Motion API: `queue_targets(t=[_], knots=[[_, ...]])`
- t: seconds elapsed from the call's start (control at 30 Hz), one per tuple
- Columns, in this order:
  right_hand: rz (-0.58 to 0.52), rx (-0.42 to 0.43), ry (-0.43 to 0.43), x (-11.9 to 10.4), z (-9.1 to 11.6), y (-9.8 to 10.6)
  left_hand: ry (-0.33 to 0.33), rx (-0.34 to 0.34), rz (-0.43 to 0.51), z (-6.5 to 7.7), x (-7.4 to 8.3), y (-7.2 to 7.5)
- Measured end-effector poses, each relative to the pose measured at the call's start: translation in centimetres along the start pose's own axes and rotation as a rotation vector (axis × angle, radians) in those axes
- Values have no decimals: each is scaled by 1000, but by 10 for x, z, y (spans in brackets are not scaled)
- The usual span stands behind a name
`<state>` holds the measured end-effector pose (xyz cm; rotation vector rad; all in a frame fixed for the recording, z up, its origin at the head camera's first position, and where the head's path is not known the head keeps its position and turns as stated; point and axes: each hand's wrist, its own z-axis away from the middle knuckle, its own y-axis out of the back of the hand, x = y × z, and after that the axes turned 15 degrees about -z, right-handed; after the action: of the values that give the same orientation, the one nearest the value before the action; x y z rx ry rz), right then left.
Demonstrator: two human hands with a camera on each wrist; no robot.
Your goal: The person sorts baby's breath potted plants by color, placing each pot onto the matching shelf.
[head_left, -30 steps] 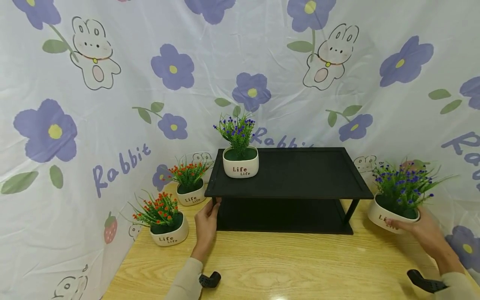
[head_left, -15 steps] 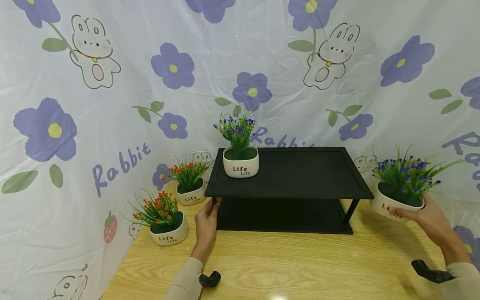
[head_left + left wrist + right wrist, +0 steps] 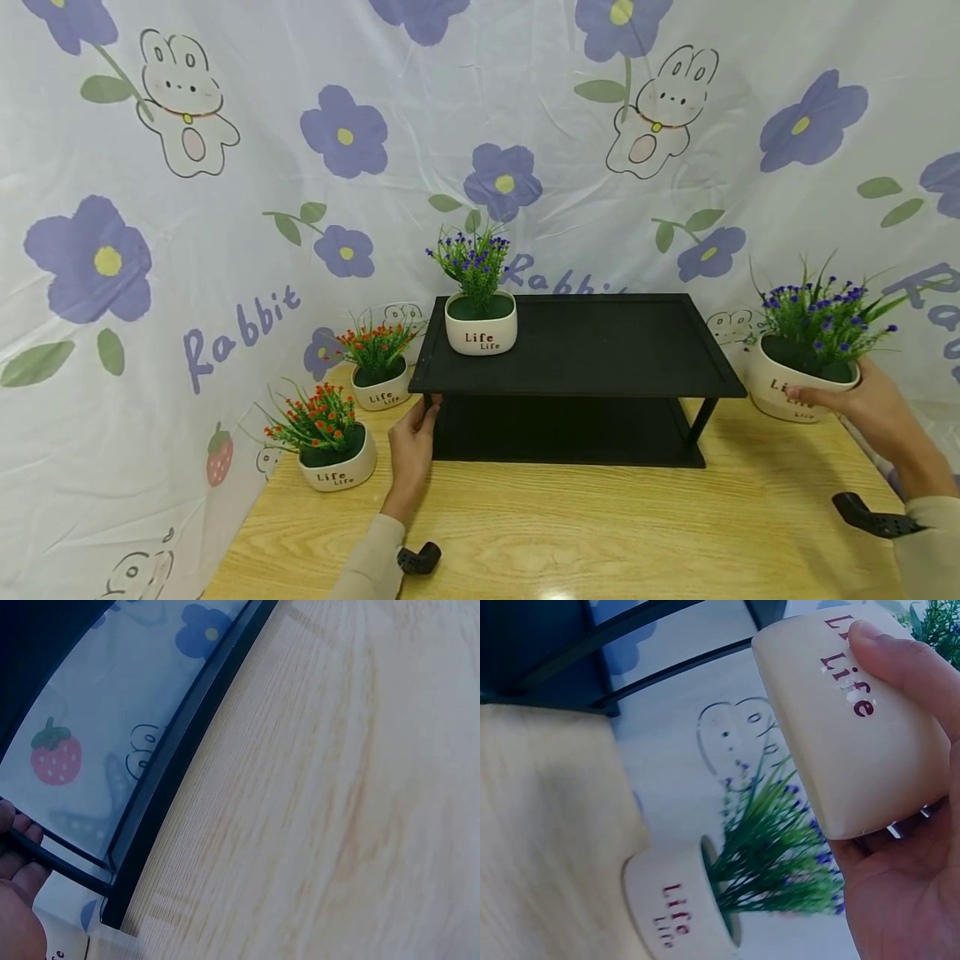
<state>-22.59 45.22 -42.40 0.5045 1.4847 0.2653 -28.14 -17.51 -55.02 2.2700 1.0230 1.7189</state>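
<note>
A black two-tier shelf (image 3: 600, 346) stands on the wooden table. My left hand (image 3: 411, 437) grips the shelf's front left post (image 3: 64, 871), its fingers curled round it in the left wrist view. Right of the shelf, my right hand (image 3: 885, 408) holds a white flowerpot (image 3: 780, 387) with purple artificial flowers, tilted and raised off the table. The thumb lies over its "Life" lettering, seen closely on the held pot (image 3: 855, 742) in the right wrist view. Another white flowerpot (image 3: 482, 332) with purple flowers sits on the upper tier's left end.
Two white pots with orange-red flowers, a rear one (image 3: 381, 387) and a front one (image 3: 337, 467), stand left of the shelf. A second purple-flowered pot (image 3: 682, 900) stands on the table beyond the held one, mostly hidden in the head view. A printed curtain (image 3: 420, 108) hangs behind.
My right hand has lifted the purple-flowered flowerpot upward and slightly to the right. The left hand stays on the shelf post.
</note>
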Motion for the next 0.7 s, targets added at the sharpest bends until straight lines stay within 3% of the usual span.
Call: queue_targets(t=[0.43,0.7], knots=[[38,6,43,-47,-11,6,-2,2,-1,0,2,1],[83,-65,46,-78,-21,1,-21,3,-2,1,2,1]])
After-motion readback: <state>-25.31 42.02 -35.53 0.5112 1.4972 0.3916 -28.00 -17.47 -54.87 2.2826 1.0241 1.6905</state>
